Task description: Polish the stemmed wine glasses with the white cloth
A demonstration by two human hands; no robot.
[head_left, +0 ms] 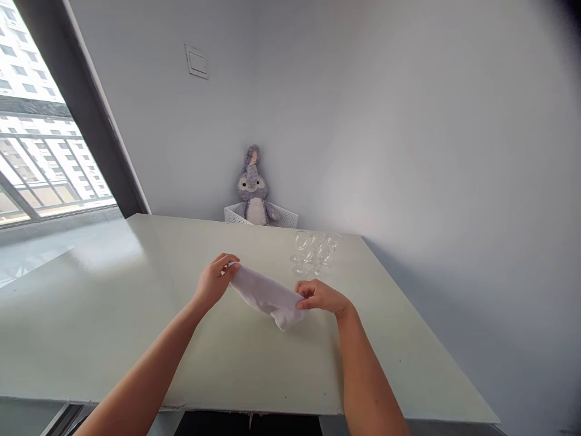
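A white cloth (pixel 265 292) stretches between my two hands, just over the table. My left hand (pixel 215 280) pinches its upper left corner between thumb and fingers. At the other end, my right hand (pixel 320 296) grips the right corner. The cloth's top edge is fairly taut and slopes down to the right, while its lower part hangs in folds, bunched near my right hand. Whether the lowest fold touches the table I cannot tell. Behind my right hand, several clear stemmed glasses (pixel 314 249) stand close together.
A pale glossy table (pixel 218 357) spreads under my hands, its front edge near my body. Beyond its far edge, a grey plush rabbit (pixel 253 188) sits in a white perforated basket (pixel 287 218) in the corner. Walls rise behind and at right; a window (pixel 40 133) is at left.
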